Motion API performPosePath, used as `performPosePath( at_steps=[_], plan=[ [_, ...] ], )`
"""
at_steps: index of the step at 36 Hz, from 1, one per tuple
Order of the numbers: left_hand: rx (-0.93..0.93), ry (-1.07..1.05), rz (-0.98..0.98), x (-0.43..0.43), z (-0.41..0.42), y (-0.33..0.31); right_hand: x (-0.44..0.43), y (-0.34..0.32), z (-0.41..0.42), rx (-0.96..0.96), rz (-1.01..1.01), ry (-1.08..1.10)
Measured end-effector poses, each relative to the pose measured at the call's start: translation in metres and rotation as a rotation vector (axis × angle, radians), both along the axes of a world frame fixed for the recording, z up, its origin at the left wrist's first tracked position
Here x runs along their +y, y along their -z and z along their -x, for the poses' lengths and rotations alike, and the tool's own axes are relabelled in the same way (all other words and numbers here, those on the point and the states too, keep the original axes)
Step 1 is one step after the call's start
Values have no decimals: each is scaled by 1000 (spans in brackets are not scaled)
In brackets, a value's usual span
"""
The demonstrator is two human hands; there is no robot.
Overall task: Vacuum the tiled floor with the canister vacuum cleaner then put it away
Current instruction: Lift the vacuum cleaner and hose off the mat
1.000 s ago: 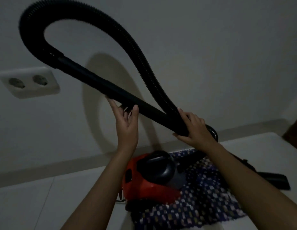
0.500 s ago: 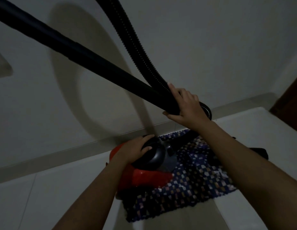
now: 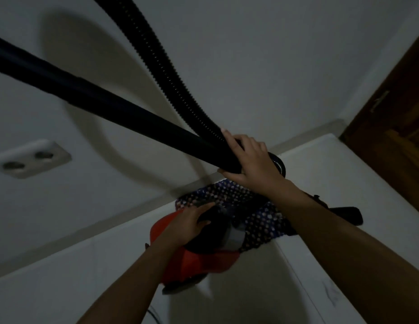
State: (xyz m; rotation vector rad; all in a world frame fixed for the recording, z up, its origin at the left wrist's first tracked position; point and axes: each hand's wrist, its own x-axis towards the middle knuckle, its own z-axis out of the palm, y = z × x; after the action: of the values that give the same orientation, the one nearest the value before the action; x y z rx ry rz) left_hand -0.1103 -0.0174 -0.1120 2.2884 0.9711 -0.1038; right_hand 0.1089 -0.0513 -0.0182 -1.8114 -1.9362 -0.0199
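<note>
Dim room. Floor (image 3: 63, 284) is pale tile with thin grout lines; a low skirting runs along the foot of a plain white wall (image 3: 262, 54). One double socket (image 3: 28, 160) is fixed to the wall at left, two round outlets visible. A dark wooden door (image 3: 395, 127) stands at the right edge. One patterned mat (image 3: 257, 216), dark with small pale checks, lies on the floor against the skirting.

No brand, label or writing can be read.

One vacuum (image 3: 199, 258), red body with a black top, is at the mat's near edge; whether it rests on the floor or is raised cannot be told. Left hand (image 3: 189, 226) is closed over its black top handle. Right hand (image 3: 248, 162) is wrapped around both the rigid black tube (image 3: 98, 99) and the ribbed hose (image 3: 161, 61) where they cross, above the mat. One black floor nozzle (image 3: 344, 213) lies on the tile just right of the mat, partly hidden by the right forearm. A thin cord (image 3: 154, 314) shows on the floor below the vacuum.
</note>
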Motion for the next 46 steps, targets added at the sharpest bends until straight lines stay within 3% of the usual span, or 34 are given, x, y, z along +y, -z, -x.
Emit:
performPosePath(
  at_steps=[8,12,24,28,36,46],
  plan=[
    [37,41,30,-35,34,-147,-45,-160,37,61,-40,99],
    [-37,44,31,-54,59,-206,-71,-220,63,62,-86,155],
    [-20,72,-219,-134,174,-308,-176,-307,180,10,-192,213],
    [-9,72,-230,-158,223,-321,-205,-318,221,14,-201,201],
    [14,71,-59,-165,314,-317,-211,-317,310,77,-159,245],
    [0,98,11,-147,421,-222,-186,-227,436,107,-74,315]
  ],
)
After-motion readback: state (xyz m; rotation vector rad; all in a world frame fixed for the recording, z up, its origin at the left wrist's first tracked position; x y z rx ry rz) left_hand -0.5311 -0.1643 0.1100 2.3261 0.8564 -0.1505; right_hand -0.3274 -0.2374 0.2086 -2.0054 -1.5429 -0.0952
